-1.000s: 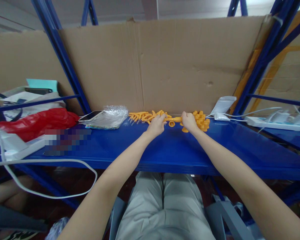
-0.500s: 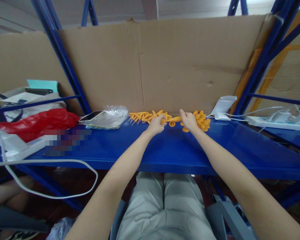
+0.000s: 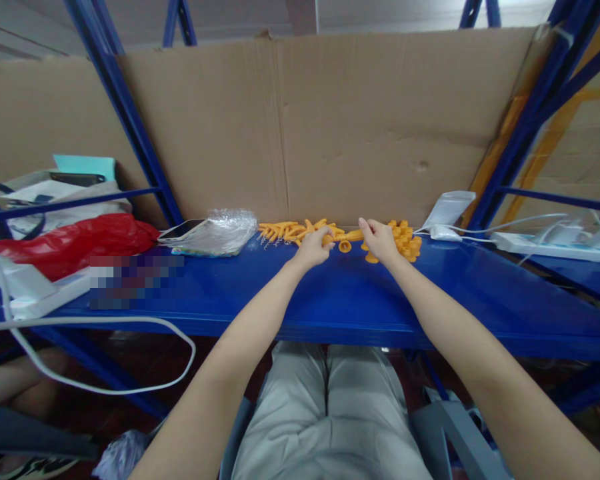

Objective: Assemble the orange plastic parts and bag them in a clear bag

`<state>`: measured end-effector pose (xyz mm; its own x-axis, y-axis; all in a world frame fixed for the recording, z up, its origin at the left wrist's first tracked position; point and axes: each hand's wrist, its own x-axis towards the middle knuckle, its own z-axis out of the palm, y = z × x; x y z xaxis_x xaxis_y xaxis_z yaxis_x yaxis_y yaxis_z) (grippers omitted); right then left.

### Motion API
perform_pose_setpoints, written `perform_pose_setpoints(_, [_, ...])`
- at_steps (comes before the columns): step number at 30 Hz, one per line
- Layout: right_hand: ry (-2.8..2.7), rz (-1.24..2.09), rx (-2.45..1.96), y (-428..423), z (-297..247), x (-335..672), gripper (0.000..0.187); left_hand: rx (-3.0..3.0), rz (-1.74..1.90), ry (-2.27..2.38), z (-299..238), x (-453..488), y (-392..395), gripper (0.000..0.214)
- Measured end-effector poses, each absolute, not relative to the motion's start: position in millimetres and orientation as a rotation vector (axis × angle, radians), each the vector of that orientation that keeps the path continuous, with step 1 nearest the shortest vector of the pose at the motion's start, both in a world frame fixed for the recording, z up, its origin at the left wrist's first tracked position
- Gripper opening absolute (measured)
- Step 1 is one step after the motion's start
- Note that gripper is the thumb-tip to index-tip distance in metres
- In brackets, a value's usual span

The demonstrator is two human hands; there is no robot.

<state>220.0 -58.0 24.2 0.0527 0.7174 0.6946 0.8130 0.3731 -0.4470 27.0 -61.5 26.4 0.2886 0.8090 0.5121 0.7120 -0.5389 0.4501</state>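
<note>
My left hand point(image 3: 314, 249) is closed with fingers curled at the near side of a row of orange plastic pieces with metal spirals, like corkscrews point(image 3: 283, 232). A bit of orange shows at its fingertips. My right hand point(image 3: 379, 240) is closed on an orange plastic piece point(image 3: 353, 236) whose end sticks out to the left, toward my left hand. Below that piece lies a round orange cup-like part point(image 3: 345, 247). Just right of my right hand sits a pile of orange knob-like parts point(image 3: 406, 241), partly hidden by the hand.
A cardboard sheet point(image 3: 350, 127) stands behind the blue shelf point(image 3: 340, 300). To the left lie a clear plastic packet point(image 3: 225, 233), a phone point(image 3: 185, 230) and a red bag point(image 3: 85, 243). White cables and a power strip point(image 3: 555, 245) are at right. Another person's leg point(image 3: 20, 380) shows lower left.
The view has shifted very slightly. Both hands hold nearly the same positions, with the orange pieces about them unchanged.
</note>
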Motion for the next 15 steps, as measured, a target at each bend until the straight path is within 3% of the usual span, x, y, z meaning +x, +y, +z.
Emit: perform_pose_setpoints(15, [-1.700,-0.164,-1.404,-56.2,23.6,221.7,0.050,2.414,1.122,1.375,25.5,27.2,-60.6,0.021])
